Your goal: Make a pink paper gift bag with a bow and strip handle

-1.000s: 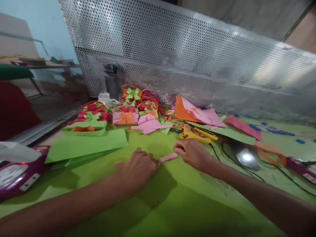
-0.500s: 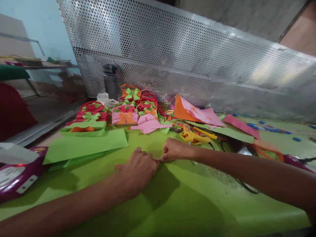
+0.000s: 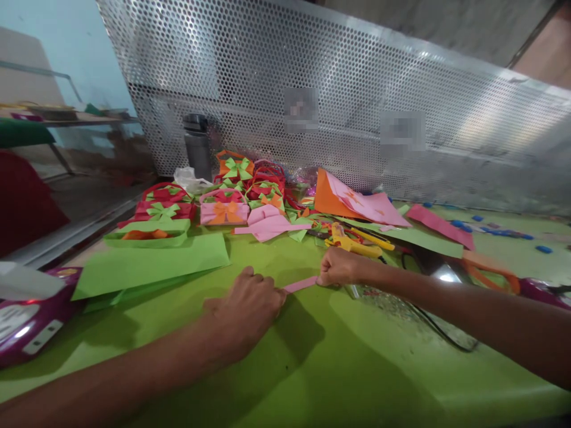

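A narrow pink paper strip (image 3: pixel 301 285) is stretched between my two hands, just above the green tabletop (image 3: pixel 357 356). My left hand (image 3: pixel 252 303) is closed on one end, its knuckles turned up and its fingertips hidden. The other end is pinched in my right hand (image 3: pixel 338 267), whose fingers are curled in. Right behind that hand lies a yellow glue gun (image 3: pixel 350 242). Folded pink paper (image 3: pixel 272 223) lies farther back, beyond both hands.
Small paper bags with bows (image 3: pixel 225 212) stand at the back left, near a dark bottle (image 3: pixel 197 148). Green sheets (image 3: pixel 151 264) and a purple power strip (image 3: pixel 40 321) lie left. Orange and pink sheets (image 3: pixel 357 199) rest against the perforated metal panel (image 3: pixel 250 77). A cable (image 3: pixel 441 333) runs at right.
My right hand has moved right, away from my left hand, so a length of pink strip now shows between them. My left hand has stayed nearly in place.
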Tool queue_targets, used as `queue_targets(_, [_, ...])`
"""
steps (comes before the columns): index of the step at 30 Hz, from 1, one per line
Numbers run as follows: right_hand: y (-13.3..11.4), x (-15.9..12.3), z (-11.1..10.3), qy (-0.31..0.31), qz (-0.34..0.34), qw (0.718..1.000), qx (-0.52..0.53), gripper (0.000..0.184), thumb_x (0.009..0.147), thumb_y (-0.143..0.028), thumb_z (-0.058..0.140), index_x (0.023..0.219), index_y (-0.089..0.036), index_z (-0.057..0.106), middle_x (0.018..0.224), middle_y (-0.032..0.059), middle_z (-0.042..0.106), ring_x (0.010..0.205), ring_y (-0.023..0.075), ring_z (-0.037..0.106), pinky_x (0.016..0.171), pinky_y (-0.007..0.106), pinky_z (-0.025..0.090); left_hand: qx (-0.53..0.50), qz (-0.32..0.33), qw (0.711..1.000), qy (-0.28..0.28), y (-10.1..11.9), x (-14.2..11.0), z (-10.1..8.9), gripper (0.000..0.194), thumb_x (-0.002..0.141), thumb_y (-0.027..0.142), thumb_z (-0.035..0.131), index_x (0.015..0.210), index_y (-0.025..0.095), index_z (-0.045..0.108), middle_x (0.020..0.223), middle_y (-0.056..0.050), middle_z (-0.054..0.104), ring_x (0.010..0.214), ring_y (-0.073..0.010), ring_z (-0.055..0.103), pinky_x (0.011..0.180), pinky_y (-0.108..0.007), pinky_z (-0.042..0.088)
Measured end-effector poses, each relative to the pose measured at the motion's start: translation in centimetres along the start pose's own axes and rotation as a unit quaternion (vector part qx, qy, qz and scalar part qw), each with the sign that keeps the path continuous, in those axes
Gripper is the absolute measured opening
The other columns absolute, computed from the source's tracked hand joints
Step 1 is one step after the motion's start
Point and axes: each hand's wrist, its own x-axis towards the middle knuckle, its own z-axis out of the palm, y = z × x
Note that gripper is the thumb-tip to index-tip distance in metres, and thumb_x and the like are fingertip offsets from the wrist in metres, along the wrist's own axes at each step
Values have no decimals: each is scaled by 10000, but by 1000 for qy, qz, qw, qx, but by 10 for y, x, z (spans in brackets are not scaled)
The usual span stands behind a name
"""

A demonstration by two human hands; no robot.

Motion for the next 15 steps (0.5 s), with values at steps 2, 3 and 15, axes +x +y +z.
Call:
queue_targets(2, [-1,0,-1,-7,7,1000,5,121,590,-210,542,482,-157,531,422,-32,474,403,85,432,386,193,293,-1,-2,1000,-11,0,0,-1,342,739,-15,539,1008,182,616,641,-27,554,611,-182,547,616,-321,362])
queue_targets(3, [-1,-1,-2,-10,11,1000,6,124,591,-208,541,479,-156,530,421,-29,482,404,88,444,392,192,309,-2,-1,1000,-16,0,0,-1,346,735,-18,540,1007,182,616,642,-27,553,615,-183,549,619,-323,367])
queue_targets(15, [-3,-5,-13,52,-17,997,-47,149,604,-130,526,456,-147,527,414,-25,462,417,86,426,421,206,264,-11,12,1000,19,-2,2,9,279,757,19,542,966,187,620,651,-25,561,618,-180,538,625,-326,358])
